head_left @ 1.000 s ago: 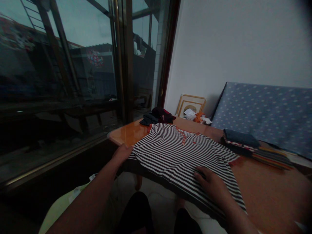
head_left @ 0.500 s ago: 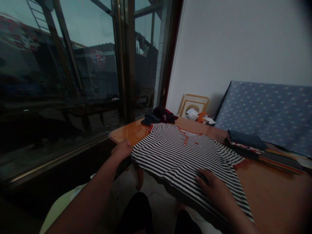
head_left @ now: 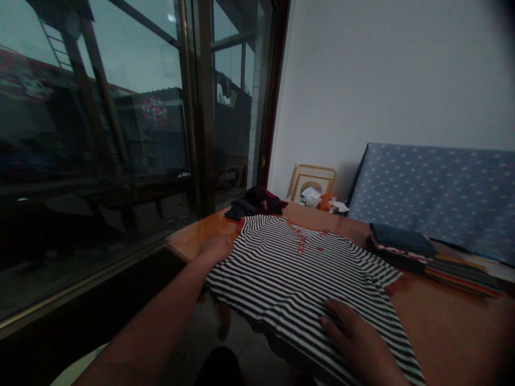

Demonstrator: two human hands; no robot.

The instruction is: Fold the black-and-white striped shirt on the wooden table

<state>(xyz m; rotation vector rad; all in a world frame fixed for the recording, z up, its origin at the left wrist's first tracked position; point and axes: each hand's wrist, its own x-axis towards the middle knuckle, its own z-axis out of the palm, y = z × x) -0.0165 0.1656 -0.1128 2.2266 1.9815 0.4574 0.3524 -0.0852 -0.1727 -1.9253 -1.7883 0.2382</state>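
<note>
A black-and-white striped short-sleeved shirt [head_left: 281, 273] with an orange-red buttoned placket and trimmed cuffs lies spread out on the brown table [head_left: 450, 321]. Its lower hem hangs over the near edge. My left hand [head_left: 217, 248] is at the shirt's left side, just below the sleeve, touching the fabric edge; its fingers are mostly hidden, so a grip cannot be made out. On the lower right part of the shirt my right hand [head_left: 354, 335] rests palm down, fingers stretched and slightly apart, holding nothing.
Dark crumpled clothes [head_left: 257, 202] lie at the table's far left corner. A folded pile [head_left: 402, 241] of clothes sits on the right, before a blue dotted cloth [head_left: 434, 187]. Papers [head_left: 311, 195] and a picture frame [head_left: 298, 179] stand by the wall. Glass window panels [head_left: 153, 134] border the left.
My left hand has moved along the shirt's left side, away from the near hem and toward the sleeve. My right hand stays on the fabric. The view has tilted up slightly.
</note>
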